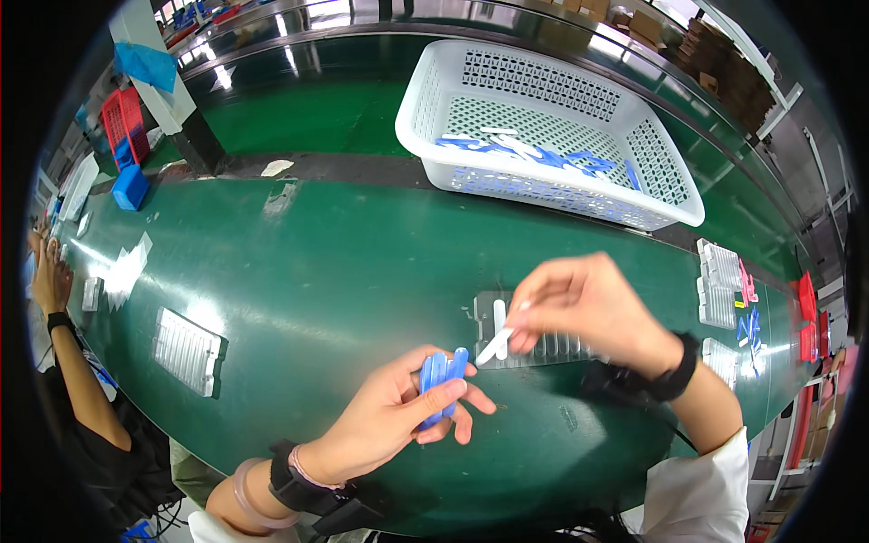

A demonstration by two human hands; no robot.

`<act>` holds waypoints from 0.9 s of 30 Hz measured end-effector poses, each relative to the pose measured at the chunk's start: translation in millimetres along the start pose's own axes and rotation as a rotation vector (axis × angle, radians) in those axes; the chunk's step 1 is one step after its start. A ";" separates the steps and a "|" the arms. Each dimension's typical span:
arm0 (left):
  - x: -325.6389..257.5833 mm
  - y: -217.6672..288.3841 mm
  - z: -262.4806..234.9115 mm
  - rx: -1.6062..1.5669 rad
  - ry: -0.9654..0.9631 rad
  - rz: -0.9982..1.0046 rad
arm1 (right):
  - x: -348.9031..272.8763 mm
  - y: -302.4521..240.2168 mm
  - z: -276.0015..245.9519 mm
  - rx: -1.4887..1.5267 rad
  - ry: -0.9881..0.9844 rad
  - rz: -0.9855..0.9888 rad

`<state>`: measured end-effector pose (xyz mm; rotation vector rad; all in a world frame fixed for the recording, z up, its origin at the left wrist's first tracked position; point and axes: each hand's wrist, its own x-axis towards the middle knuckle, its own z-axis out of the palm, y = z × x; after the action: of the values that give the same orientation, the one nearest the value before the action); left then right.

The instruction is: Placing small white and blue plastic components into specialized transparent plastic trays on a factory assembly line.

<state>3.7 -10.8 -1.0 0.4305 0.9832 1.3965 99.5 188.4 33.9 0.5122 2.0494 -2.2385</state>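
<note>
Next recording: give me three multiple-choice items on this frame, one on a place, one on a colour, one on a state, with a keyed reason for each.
1. Where does the white basket stand?
A. beyond the hands, on the far side of the belt
B. on the floor
C. on the person's lap

2. What colour are the sticks in the left hand?
A. red
B. blue
C. yellow

3. What is the right hand doing?
A. lying flat and empty
B. gripping the basket rim
C. pinching a white stick over the clear tray

Key: 1 A, the basket sits above the hands; 2 B, the bundle is blue; 3 C, the fingers pinch the white stick.
</note>
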 end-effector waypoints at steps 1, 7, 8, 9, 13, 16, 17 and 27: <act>1.4 -0.8 1.0 0.062 0.054 -0.002 | 3.6 -7.5 -8.1 -0.135 0.073 0.053; 3.3 -5.5 2.4 0.087 0.074 -0.003 | 28.9 6.7 -31.4 -0.672 0.091 -0.030; 3.2 -4.8 2.2 0.093 0.065 -0.005 | 27.9 5.3 -29.5 -0.804 0.089 -0.074; 2.7 -5.5 1.4 0.092 0.069 -0.007 | 26.7 4.2 -27.2 -0.934 0.081 -0.119; 1.8 -5.5 0.4 0.143 0.043 0.059 | 9.4 8.4 -8.6 -1.046 0.041 -0.399; 1.7 -3.4 2.7 0.140 0.048 0.052 | -2.8 6.8 8.9 -0.269 -0.204 -0.065; 1.8 -2.7 3.4 0.134 0.042 0.056 | -6.1 10.2 13.2 -0.044 -0.257 0.015; 2.1 -0.4 0.8 0.116 0.111 -0.035 | 10.0 -7.2 -30.6 -0.373 0.115 0.045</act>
<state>4.4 -8.7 -1.6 0.4230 1.1606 1.3475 94.2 220.9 36.1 0.6547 2.4057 -1.7753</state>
